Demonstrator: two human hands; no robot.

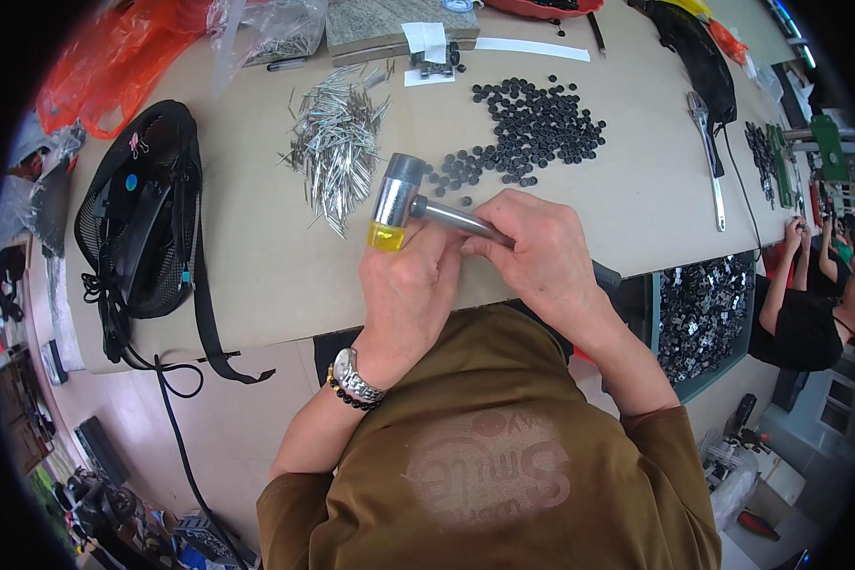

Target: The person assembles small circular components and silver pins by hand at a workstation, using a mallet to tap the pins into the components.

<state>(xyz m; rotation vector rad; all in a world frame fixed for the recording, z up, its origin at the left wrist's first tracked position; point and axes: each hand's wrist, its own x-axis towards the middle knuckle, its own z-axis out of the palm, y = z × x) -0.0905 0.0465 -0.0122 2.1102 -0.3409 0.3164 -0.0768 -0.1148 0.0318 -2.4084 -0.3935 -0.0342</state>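
Observation:
My right hand (541,242) grips the grey handle of a two-faced mallet (397,201), whose metal head has a grey face and a yellow face. That head is above my left hand (410,280), with the yellow face close to its knuckles. The left fingers are closed near the table's front edge; the mallet and my right hand hide what is in them, if anything. Just beyond my hands are a heap of thin silvery metal pins (337,142) and, to its right, a spread of small round black caps (546,119).
Left on the table (242,199) lies a black mesh back support (142,218) with straps and a cord. An adjustable wrench (709,161) lies at right, above a green bin (654,328) of black parts. Behind are a stone slab (370,33) and plastic bags. Another person works far right.

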